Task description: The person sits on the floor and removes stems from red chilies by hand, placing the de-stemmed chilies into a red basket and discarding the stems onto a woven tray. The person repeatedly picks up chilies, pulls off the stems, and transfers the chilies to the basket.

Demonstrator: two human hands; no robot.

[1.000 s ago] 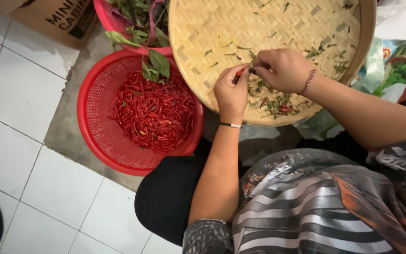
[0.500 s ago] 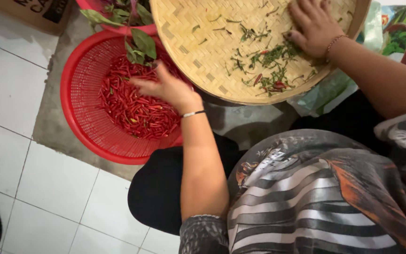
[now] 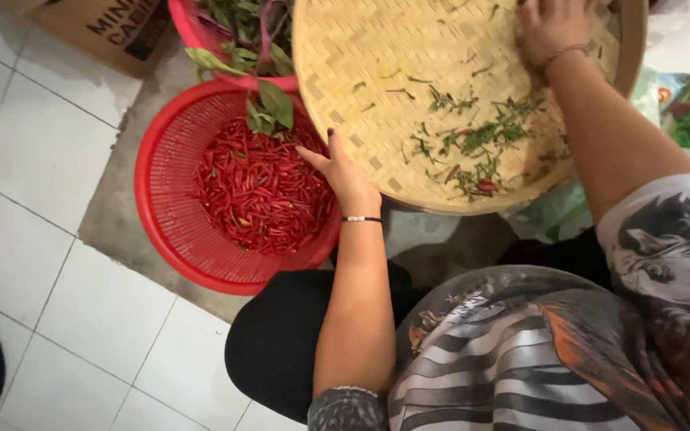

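While the left hand point(image 3: 343, 174) hung over the right edge of the red basket point(image 3: 171, 209), its fingers were loose and spread, grasping nothing, the fingertips just above the heap of red chillies point(image 3: 261, 191) that filled the basket's middle. A thin bracelet point(image 3: 360, 219) circled that wrist. The basket sat on the tiled floor point(image 3: 33, 239), its right rim tucked under the left edge of the round woven tray point(image 3: 377, 88). The right hand point(image 3: 549, 28) lay flat at the far right part of the tray, palm down; its fingers ran out of view at the top, so whether they gripped anything could not be told. Green stems point(image 3: 481, 144) with a few red bits lay scattered toward the tray's near right edge. Behind the chilli basket stood a second red basket point(image 3: 189, 28) of leafy greens point(image 3: 245, 40), some leaves drooping over the chillies. A cardboard box point(image 3: 105, 32) stood at the top left.
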